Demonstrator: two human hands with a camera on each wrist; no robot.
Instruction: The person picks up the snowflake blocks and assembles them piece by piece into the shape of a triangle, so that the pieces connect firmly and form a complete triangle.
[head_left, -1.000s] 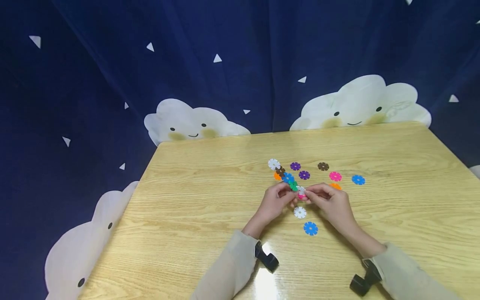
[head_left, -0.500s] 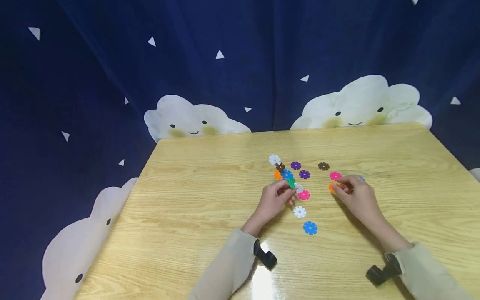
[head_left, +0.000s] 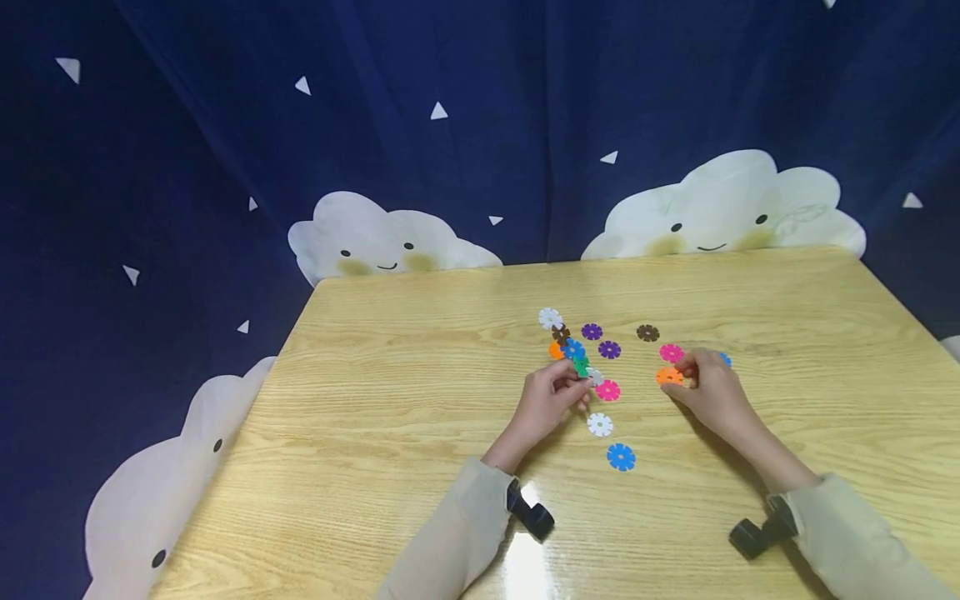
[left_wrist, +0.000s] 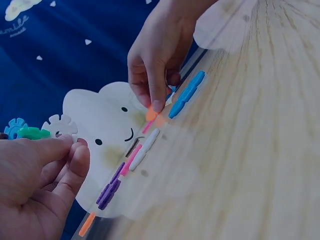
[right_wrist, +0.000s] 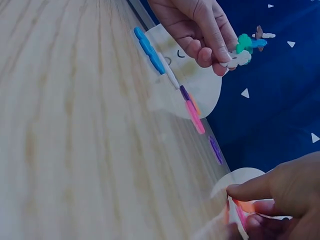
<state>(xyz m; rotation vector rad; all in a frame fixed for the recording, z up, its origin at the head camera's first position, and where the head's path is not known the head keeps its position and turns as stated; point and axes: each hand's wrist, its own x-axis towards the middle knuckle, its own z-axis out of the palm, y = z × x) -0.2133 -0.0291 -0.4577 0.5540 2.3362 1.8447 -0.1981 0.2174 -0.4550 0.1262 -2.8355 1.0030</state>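
Observation:
My left hand (head_left: 547, 402) pinches one end of a chain of slotted snowflake discs, held up over the table. Held nearest the fingertips is a white disc (left_wrist: 60, 125), followed by a green disc (head_left: 581, 365), a blue disc (head_left: 573, 348), a brown disc (head_left: 560, 335) and, at the far end, another white disc (head_left: 550, 317). To the right, my right hand (head_left: 716, 396) has thumb and fingers curled at the edges of an orange disc (head_left: 667, 376), pinching it at the tabletop. A pink disc (head_left: 671, 353) lies just beyond that disc.
Loose on the wooden table (head_left: 375, 400) lie two purple discs (head_left: 609, 350), a brown disc (head_left: 648, 332), a pink disc (head_left: 608, 390), a white disc (head_left: 600, 424) and a blue disc (head_left: 621, 457). Another blue disc (head_left: 725, 359) is mostly behind the right hand. A dark blue curtain (head_left: 450, 167) hangs behind.
My right hand has let go of the chain and moved right to the orange disc, its fingers closing at the disc's edge. The left hand keeps holding the chain, nearly in place.

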